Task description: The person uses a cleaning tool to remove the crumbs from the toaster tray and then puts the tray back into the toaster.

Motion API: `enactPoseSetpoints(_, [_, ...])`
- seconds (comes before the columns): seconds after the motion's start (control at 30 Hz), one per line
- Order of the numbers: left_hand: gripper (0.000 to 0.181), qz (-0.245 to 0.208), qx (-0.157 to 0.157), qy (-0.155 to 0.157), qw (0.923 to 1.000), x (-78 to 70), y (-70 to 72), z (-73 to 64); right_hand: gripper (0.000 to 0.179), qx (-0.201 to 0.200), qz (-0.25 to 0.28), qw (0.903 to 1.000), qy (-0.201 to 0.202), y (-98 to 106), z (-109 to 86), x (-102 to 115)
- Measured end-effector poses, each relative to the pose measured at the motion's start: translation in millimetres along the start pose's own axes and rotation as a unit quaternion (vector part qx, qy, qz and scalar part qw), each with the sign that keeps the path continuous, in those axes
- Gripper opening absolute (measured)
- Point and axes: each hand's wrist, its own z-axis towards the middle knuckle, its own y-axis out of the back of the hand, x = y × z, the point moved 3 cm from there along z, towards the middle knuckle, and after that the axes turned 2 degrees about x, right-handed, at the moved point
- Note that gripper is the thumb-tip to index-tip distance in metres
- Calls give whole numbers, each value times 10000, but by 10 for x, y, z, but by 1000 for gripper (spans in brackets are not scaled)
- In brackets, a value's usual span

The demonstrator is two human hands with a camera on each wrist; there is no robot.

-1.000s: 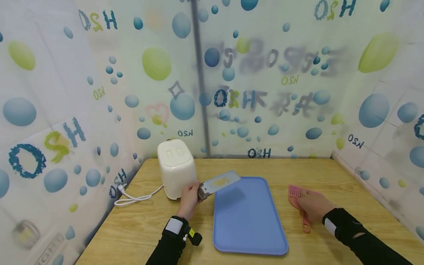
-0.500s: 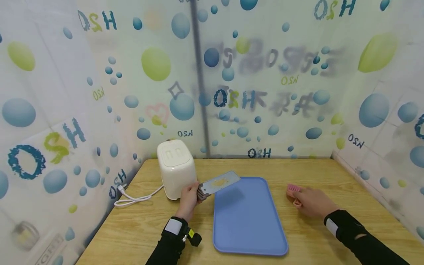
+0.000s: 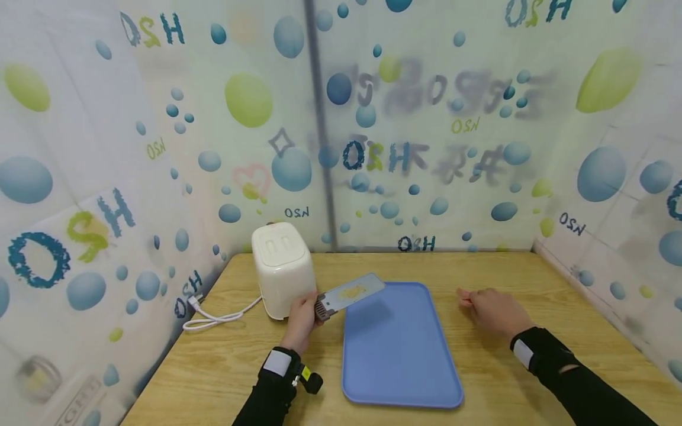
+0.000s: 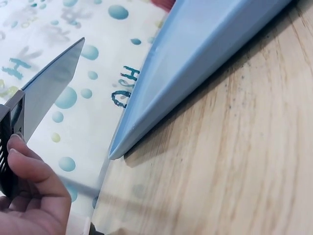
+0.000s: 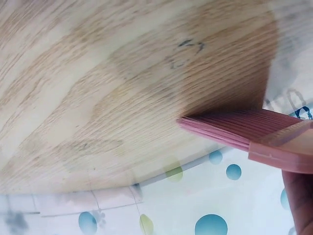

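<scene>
In the head view my left hand [image 3: 300, 324] grips the grey, slatted end of a toaster crumb tray [image 3: 356, 291]. Yellowish crumbs lie on its flat metal plate, which slants up over the far left corner of a blue tray [image 3: 403, 346]. Thumb and fingers close on that dark end in the left wrist view. On the right, my right hand [image 3: 499, 312] holds a pink brush [image 5: 222, 129] just above the table; the hand covers most of it in the head view. Its bristles point away from the fingers in the right wrist view.
A white toaster [image 3: 282, 269] stands just behind my left hand. Its white cord [image 3: 215, 321] lies coiled to the left on the wooden table [image 3: 495, 384]. Behind and at both sides hang patterned sheets [image 3: 426, 118], close to the table edges.
My right hand has picked the pink brush up from the table and turned it, so the handle no longer shows. The left hand keeps the crumb tray in about the same place.
</scene>
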Motion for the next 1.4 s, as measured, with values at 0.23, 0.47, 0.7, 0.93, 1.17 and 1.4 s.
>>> enactPoseSetpoints(0.23, [41, -5, 61, 57, 10000, 5, 6, -10, 14, 34, 605, 9960, -661, 190, 132, -2])
enactPoseSetpoints(0.47, [42, 125, 47, 132, 9998, 6, 3, 6, 37, -365, 1719, 9794, -998, 544, 353, 62])
enactPoseSetpoints(0.7, [42, 161, 89, 162, 9997, 20, 17, 24, 49, -534, 2395, 9600, -1348, 807, 521, 181])
enactPoseSetpoints(0.93, [42, 396, 449, 208, 9980, 26, -17, -8, 45, -473, 2870, 9448, -1511, 863, 579, 303])
enactPoseSetpoints(1.17, [44, 628, 704, 189, 9954, 43, -64, -44, 39, -528, 3498, 9213, -1617, 939, 673, 429])
enactPoseSetpoints(1.4, [42, 628, 811, 201, 9945, 29, -112, -71, 39, -607, 3847, 9061, -1655, 1035, 724, 582])
